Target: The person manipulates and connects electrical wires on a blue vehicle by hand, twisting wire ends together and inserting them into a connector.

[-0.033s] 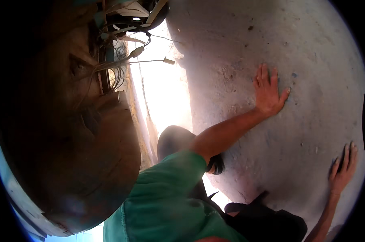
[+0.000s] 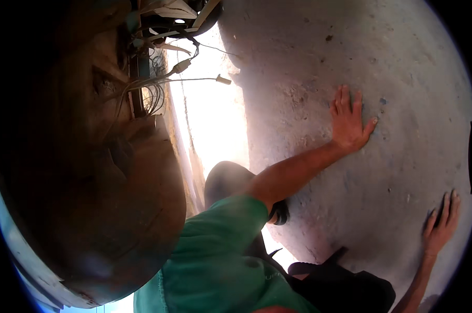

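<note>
Framing shifts slightly from the earlier frame; left hand and right hand keep their places, palms flat on the rough grey ground, fingers apart. Curved brown panel crowds the left side; loose wires and pale connector hang beyond it. Glare hides detail; right forearm cut off below; black shape unclear.

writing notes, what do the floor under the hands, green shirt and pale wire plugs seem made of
Floor: likely bare concrete, matte, given the grey, pitted surface. Shirt: apparently matte fabric, by its folds and seam. Plugs: perhaps plastic, from their pale, blocky shape; finish unclear.
</note>
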The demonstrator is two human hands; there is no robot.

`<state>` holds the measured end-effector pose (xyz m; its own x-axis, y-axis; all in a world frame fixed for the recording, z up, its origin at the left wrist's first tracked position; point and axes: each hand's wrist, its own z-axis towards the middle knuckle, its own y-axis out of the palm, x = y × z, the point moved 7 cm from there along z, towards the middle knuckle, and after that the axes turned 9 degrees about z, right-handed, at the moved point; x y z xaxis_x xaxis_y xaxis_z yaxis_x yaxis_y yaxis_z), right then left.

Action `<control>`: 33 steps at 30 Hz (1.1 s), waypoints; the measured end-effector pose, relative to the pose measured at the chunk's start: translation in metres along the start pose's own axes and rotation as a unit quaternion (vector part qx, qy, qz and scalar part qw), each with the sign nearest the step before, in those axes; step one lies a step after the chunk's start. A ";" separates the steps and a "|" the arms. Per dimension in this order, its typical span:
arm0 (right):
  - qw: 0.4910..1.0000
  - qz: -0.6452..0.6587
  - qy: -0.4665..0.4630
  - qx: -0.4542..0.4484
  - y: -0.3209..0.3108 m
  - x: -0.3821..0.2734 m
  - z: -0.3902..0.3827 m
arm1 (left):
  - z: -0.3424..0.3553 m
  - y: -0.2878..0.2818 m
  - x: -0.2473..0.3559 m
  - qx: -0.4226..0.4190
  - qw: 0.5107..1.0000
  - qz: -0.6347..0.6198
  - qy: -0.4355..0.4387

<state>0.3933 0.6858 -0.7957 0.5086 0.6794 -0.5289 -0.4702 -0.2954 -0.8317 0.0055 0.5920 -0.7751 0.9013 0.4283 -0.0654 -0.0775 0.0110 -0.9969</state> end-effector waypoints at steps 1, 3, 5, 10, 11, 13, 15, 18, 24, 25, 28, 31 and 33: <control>1.000 0.001 0.002 -0.004 -0.001 -0.002 0.000 | 0.000 0.001 0.000 0.002 1.000 -0.005 0.000; 1.000 0.004 0.004 -0.015 -0.001 -0.010 0.007 | -0.003 0.002 -0.009 0.005 1.000 -0.014 -0.003; 1.000 0.002 0.005 -0.010 -0.004 -0.013 0.009 | -0.003 0.003 -0.009 -0.002 1.000 -0.017 -0.009; 1.000 0.008 -0.004 0.001 -0.008 -0.013 0.008 | -0.005 0.001 -0.007 -0.023 0.999 -0.015 -0.018; 1.000 0.007 -0.003 0.000 -0.008 -0.014 0.007 | -0.006 0.002 -0.007 -0.021 0.999 -0.018 -0.018; 1.000 0.005 0.001 -0.002 -0.009 -0.013 0.007 | -0.006 0.002 -0.006 -0.020 0.999 -0.023 -0.017; 1.000 0.001 0.005 -0.003 -0.010 -0.010 0.006 | -0.004 0.001 -0.005 -0.021 0.999 -0.026 -0.018; 1.000 -0.008 -0.002 0.002 -0.012 -0.011 0.005 | -0.002 0.000 -0.003 -0.015 0.999 -0.030 -0.008; 1.000 -0.003 -0.002 0.008 -0.012 -0.014 0.003 | -0.004 -0.004 -0.001 -0.013 0.999 -0.035 -0.005; 1.000 -0.002 -0.003 0.007 -0.011 -0.015 0.003 | -0.005 -0.004 -0.003 -0.014 0.999 -0.035 -0.006; 1.000 0.002 -0.003 0.003 -0.009 -0.017 0.005 | -0.007 -0.002 -0.008 -0.020 0.999 -0.033 -0.010; 1.000 0.005 -0.002 0.002 -0.007 -0.019 0.006 | -0.007 0.000 -0.011 -0.032 0.999 -0.028 -0.014; 1.000 0.006 0.002 0.003 -0.007 -0.018 0.005 | -0.005 -0.002 -0.011 -0.041 0.999 -0.025 -0.015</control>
<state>0.3839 0.6791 -0.7793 0.5064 0.6729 -0.5392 -0.4801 -0.2994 -0.8246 -0.0017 0.5825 -0.7729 0.8900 0.4557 -0.0154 0.0033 -0.0402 -0.9992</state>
